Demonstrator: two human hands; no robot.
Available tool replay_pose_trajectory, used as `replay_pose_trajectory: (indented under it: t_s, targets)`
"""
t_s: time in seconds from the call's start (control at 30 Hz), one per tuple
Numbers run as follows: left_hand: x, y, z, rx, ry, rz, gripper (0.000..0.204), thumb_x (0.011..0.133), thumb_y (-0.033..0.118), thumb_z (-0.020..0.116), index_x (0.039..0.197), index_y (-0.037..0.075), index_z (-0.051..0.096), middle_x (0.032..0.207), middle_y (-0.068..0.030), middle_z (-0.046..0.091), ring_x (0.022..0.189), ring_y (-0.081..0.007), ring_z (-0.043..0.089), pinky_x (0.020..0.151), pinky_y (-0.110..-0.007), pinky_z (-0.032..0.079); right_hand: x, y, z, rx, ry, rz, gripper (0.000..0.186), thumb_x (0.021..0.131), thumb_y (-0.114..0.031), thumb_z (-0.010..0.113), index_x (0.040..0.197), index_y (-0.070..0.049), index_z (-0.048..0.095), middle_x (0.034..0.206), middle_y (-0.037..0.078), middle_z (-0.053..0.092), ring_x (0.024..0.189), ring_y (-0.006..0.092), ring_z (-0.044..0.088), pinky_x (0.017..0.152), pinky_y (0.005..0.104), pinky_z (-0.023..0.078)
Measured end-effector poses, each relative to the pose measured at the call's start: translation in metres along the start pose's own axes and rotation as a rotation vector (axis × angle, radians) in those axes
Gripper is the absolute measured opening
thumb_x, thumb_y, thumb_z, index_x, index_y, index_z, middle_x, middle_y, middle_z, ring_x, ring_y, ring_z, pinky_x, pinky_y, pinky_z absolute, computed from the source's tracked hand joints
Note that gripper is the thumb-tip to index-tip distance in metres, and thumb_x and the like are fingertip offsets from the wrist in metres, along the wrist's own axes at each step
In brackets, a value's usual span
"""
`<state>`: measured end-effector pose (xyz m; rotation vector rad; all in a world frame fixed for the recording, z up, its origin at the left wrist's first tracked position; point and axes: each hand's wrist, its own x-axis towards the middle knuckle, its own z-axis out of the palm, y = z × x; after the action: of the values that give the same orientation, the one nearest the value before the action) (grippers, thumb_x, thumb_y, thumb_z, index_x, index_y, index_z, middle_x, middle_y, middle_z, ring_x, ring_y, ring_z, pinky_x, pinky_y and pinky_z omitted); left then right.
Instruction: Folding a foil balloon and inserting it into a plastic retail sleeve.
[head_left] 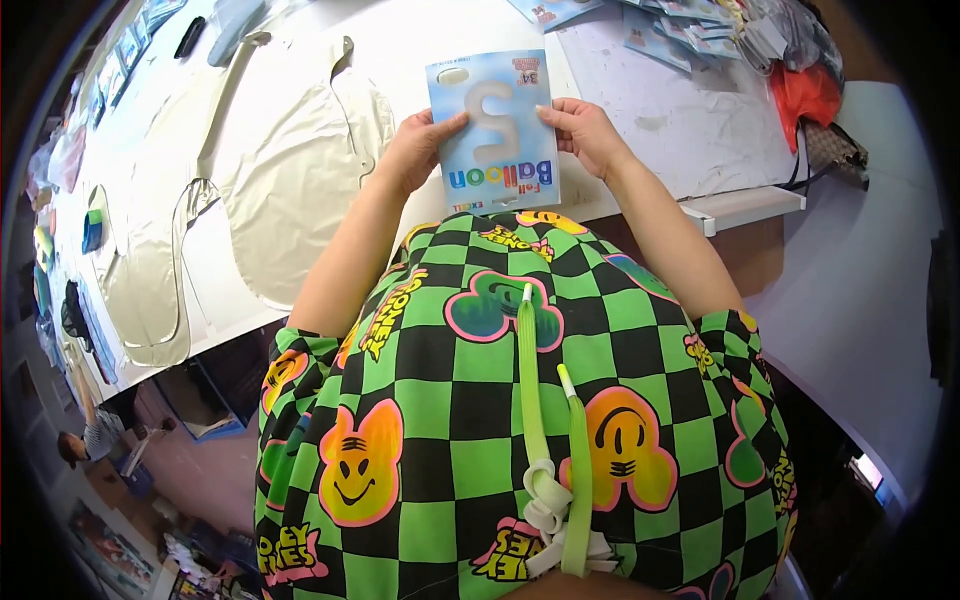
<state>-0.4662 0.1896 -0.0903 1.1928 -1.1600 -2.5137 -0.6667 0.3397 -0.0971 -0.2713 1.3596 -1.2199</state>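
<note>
Item: one light-blue balloon packet (507, 125), held over the near edge of the white table (655, 135). Left hand (412, 150): pinched its left side. Right hand (594, 138): pinched its right. Step, I judged remotely: two-handed steadying; the next move called for even pinches.

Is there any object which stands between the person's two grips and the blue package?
Nothing visible does: the left grip and the right grip hold the blue package directly, at its opposite side edges. The beige fabric lies off to the left.
</note>
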Motion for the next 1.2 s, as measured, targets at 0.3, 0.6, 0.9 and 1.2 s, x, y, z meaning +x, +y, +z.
replay_pose_trajectory:
  t_s: [0.3,0.6,0.9,1.2]
  targets:
    - [0.013,-0.009,-0.013,-0.187,0.106,0.076,0.024,0.087,0.013,0.06,0.107,0.001,0.055,0.099,-0.0097,0.064,0.088,-0.0192,0.063,0.078,-0.033,0.052,-0.005,0.006,-0.003,-0.163,-0.225,0.218,0.026,0.083,-0.026,0.065,0.1,-0.007,0.062,0.092,0.001,0.066,0.07,0.0061,0.061,0.063,0.0196,0.05]
    - [0.003,0.03,-0.001,0.233,0.049,0.173,0.029,0.082,0.016,0.066,0.104,-0.002,0.06,0.094,-0.0091,0.065,0.081,-0.0164,0.062,0.074,-0.029,0.051,-0.031,-0.009,0.014,-0.82,0.223,-0.451,0.04,0.078,-0.022,0.069,0.114,-0.007,0.056,0.103,0.008,0.062,0.093,0.0189,0.059,0.077,0.0317,0.049]
    - [-0.012,0.079,0.03,1.258,-0.317,0.122,0.032,0.077,0.024,0.071,0.097,-0.001,0.066,0.08,-0.0059,0.065,0.071,-0.0121,0.058,0.071,-0.027,0.047,-0.008,-0.086,0.047,-1.423,-0.171,-0.507,0.038,0.068,-0.026,0.073,0.1,-0.008,0.063,0.085,0.01,0.066,0.079,0.0253,0.062,0.074,0.0351,0.047]
    - [-0.016,0.054,-0.001,1.258,-0.188,0.095,0.019,0.079,0.018,0.069,0.089,0.002,0.069,0.065,0.0014,0.059,0.058,-0.0075,0.05,0.054,-0.023,0.043,0.013,-0.071,0.046,-1.315,-0.284,-0.482,0.028,0.066,-0.03,0.076,0.082,-0.007,0.068,0.078,0.008,0.067,0.074,0.0198,0.062,0.069,0.031,0.048]
